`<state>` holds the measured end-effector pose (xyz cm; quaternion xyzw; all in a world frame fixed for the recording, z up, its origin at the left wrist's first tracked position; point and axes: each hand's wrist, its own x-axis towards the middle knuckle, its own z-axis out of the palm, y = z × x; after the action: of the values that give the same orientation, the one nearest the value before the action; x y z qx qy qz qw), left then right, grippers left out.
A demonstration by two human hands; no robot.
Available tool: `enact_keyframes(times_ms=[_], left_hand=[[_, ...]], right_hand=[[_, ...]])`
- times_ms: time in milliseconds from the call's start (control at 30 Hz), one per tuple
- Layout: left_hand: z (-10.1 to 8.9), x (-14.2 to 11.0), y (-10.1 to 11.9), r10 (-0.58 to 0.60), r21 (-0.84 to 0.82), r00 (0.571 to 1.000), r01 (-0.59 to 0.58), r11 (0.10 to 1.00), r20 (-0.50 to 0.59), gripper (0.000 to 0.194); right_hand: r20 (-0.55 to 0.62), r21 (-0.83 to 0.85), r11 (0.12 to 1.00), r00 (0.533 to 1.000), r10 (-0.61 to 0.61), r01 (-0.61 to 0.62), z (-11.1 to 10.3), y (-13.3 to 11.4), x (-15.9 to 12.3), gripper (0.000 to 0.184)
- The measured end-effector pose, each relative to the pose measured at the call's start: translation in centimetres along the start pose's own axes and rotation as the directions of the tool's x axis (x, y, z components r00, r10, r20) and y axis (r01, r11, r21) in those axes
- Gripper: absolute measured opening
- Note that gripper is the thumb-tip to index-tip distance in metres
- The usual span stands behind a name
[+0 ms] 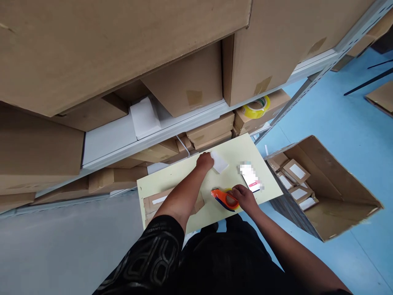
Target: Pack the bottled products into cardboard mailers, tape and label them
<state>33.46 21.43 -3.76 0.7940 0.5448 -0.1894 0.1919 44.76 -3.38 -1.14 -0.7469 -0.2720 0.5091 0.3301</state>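
My left hand [205, 161], fingers curled, is at the near-left edge of a small white stack of paper slips [219, 162] and pinches it there; the fingertips are partly hidden. Toward the front of the pale table [236, 149], my right hand [245, 196] is closed on an orange tape dispenser [221, 197] with a yellow roll, which lies on its side. A phone [250, 177] with a lit, partly blurred screen rests beyond that hand. Under my left forearm lies a flat cardboard box [150, 205] with a white label, partly covered by the arm.
A large open carton [340, 180] on the blue floor at the right holds several small labelled boxes [297, 170]. Behind the table, a metal shelf [196, 116] carries big cartons and a white box [144, 119]. A yellow tape roll [256, 107] sits on a lower carton.
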Motion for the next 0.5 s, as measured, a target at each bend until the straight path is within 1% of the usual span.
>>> enact_keyframes(times_ms=[67,133,267,400,500], left_hand=[[0.1,0.6,-0.8,-0.010,-0.007,0.999,0.010,1.000,0.037,0.033],[0.5,0.8,-1.3,-0.018,-0.009,0.999,0.019,1.000,0.039,0.033],[1.0,1.2,-1.5,-0.048,-0.010,0.997,0.048,0.999,0.064,0.030],[0.7,1.5,-1.5,-0.050,-0.012,0.994,0.051,0.999,0.096,0.027],[0.2,1.6,-1.7,-0.029,-0.008,0.993,0.030,1.000,0.117,0.027]], right_hand=[[0.012,0.011,1.000,1.000,0.007,-0.007,0.2,0.1,0.3,0.032],[0.031,0.028,1.000,0.999,0.008,-0.009,0.3,0.2,0.6,0.031],[0.051,0.017,1.000,0.999,0.001,-0.002,0.5,0.3,1.1,0.031],[0.056,0.016,1.000,0.998,-0.008,0.007,0.7,0.3,1.3,0.029],[0.043,0.014,1.000,0.999,-0.019,0.019,0.9,0.5,1.3,0.027]])
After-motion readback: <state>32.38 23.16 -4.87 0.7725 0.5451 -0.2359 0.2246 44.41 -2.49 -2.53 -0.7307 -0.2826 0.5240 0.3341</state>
